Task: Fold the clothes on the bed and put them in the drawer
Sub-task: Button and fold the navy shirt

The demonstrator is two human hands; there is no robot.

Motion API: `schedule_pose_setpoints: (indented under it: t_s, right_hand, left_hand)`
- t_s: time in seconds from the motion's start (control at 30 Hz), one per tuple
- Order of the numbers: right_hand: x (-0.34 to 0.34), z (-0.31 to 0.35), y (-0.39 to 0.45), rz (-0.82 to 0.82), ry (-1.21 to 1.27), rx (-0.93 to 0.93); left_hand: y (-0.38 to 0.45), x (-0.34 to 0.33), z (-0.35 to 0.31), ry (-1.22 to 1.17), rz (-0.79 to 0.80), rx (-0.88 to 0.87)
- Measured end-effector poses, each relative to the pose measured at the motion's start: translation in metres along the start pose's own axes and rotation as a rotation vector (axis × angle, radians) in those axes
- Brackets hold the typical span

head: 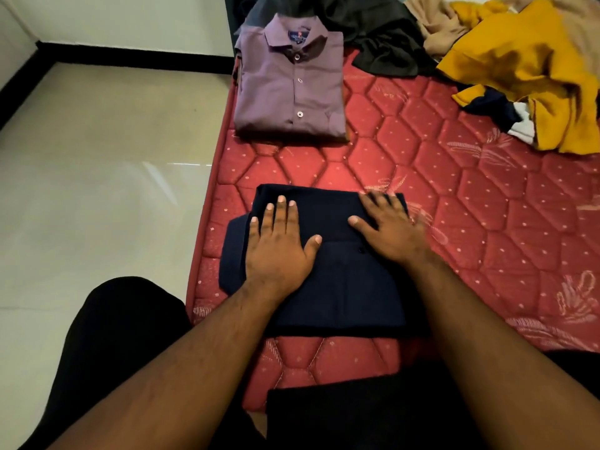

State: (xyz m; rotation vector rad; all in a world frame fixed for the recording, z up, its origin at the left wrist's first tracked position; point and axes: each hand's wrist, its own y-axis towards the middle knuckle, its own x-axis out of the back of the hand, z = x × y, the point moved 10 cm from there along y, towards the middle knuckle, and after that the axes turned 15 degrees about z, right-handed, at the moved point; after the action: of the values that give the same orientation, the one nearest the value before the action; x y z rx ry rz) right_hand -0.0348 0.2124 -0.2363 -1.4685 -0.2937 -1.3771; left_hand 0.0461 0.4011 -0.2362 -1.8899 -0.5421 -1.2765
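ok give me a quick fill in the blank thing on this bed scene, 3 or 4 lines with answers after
1. Both hands, the left hand and the right hand, rest flat on a folded ____ garment.
2. The folded shirt farther up the mattress is ____ in colour.
3. The crumpled garment at the far right is ____.
4. The folded shirt lies near the mattress's ____ edge.

Missing words: navy; purple; yellow; left
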Motion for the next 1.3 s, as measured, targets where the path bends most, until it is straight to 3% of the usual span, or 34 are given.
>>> schedule_pose_setpoints:
  t_s: [0.07,0.13,0.23,0.33,0.43,0.5,0.6,0.67,0.73,0.83,0.93,1.1,1.2,1.3]
  right_hand:
    - [0.007,0.001,0.002,-0.035,-0.029,-0.007]
    - [0.009,0.031,0.001,-0.104,-0.107,0.113]
    - [-0.01,0.049,0.003,-0.099,-0.145,0.209]
    - [-0.01,0.013,0.008,-0.099,-0.187,0.136]
    - [0.002,-0.046,0.002,-0.04,-0.175,-0.066]
    - [0.018,-0.052,-0.019,-0.135,-0.172,-0.133]
    - [0.0,0.01,-0.065,-0.333,-0.136,0.076]
    - [-0.043,0.039,-0.079,-0.263,-0.236,0.223]
    - [-0.061,0.027,-0.076,-0.159,-0.288,0.222]
    - [-0.054,0.007,-0.079,-0.149,-0.333,0.181]
    - [-0.057,0.041,-0.095,-0.179,-0.388,0.222]
    - [-0.088,0.124,-0.113,-0.165,-0.339,0.435]
    - [-0.107,0.14,-0.113,-0.137,-0.393,0.446]
    - [-0.099,0.146,-0.117,-0.21,-0.369,0.444]
  left_hand:
    - [0.001,0.009,-0.01,0.004,-0.03,0.055]
    - [0.01,0.021,-0.034,0.061,-0.107,-0.018]
    - [0.028,0.007,-0.041,0.072,-0.015,-0.117]
    - [0.027,-0.003,-0.021,0.072,0.005,-0.1]
    - [0.022,0.004,-0.014,0.098,0.001,-0.064]
    - [0.011,0.015,-0.021,0.142,-0.07,-0.028]
    - [-0.028,0.001,-0.042,0.203,-0.205,-0.171]
    - [-0.048,-0.021,-0.032,0.234,-0.17,-0.217]
    - [-0.054,-0.026,0.0,0.222,-0.122,-0.153]
    - [-0.064,-0.012,0.045,0.127,-0.131,-0.01]
    - [-0.101,-0.002,0.054,-0.154,-0.163,0.103]
    - [-0.135,-0.04,0.097,-1.049,-0.19,0.418]
    - [-0.131,-0.06,0.097,-1.452,-0.092,0.429]
    - [-0.128,-0.055,0.071,-1.734,0.072,0.27]
